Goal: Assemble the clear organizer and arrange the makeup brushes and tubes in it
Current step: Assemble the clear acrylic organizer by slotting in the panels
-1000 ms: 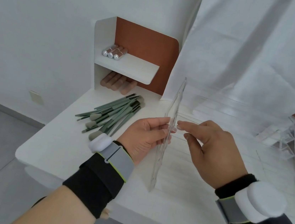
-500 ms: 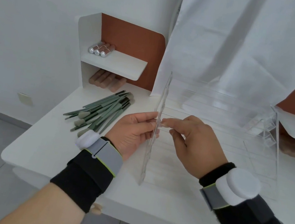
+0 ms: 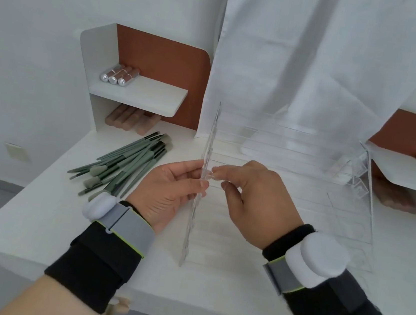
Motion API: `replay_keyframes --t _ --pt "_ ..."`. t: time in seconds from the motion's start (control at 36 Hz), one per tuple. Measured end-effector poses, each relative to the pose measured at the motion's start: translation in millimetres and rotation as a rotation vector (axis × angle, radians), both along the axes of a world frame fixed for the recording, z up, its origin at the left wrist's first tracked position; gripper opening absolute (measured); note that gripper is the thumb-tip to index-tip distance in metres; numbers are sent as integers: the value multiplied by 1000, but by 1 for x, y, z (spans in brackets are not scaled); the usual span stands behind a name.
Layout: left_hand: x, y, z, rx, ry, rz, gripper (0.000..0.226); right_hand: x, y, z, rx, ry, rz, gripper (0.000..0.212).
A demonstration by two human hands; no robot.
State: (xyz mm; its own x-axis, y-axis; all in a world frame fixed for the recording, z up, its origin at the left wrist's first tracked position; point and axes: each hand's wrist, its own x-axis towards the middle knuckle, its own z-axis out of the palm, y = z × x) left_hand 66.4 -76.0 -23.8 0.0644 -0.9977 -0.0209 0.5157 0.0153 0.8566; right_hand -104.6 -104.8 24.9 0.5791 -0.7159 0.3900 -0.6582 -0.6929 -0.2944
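Note:
A clear side panel (image 3: 199,200) stands on edge on the white desk (image 3: 38,209). My left hand (image 3: 168,191) grips it from the left, thumb and fingers around its middle. My right hand (image 3: 256,202) pinches a clear strip (image 3: 215,177) where it meets the panel's right face. More clear organizer pieces (image 3: 307,153) lie behind, with a stepped clear side panel (image 3: 361,181) at the right. Green makeup brushes (image 3: 124,165) lie in a pile at the left. Silver-capped tubes (image 3: 118,75) rest on the small shelf.
A white and brown shelf unit (image 3: 141,91) stands at the back left, with brown tubes (image 3: 130,120) under its shelf. A white cloth (image 3: 317,66) hangs behind the clear pieces. A second shelf (image 3: 410,169) with tubes is at the right. The desk's front edge is near my wrists.
The view has shifted, so the desk's things sit a little further right in the picture. Both hands keep their hold at the panel's middle; my right fingers have curled slightly more.

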Motion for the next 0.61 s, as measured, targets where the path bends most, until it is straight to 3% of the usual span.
replay_keyframes --t 0.44,0.61 --pt "1 0 -3 -8 0 -2 55 -1 -4 4 101 144 -27 36" --pt "-2 1 0 -11 -24 5 49 -1 -2 2 113 113 -50 38"
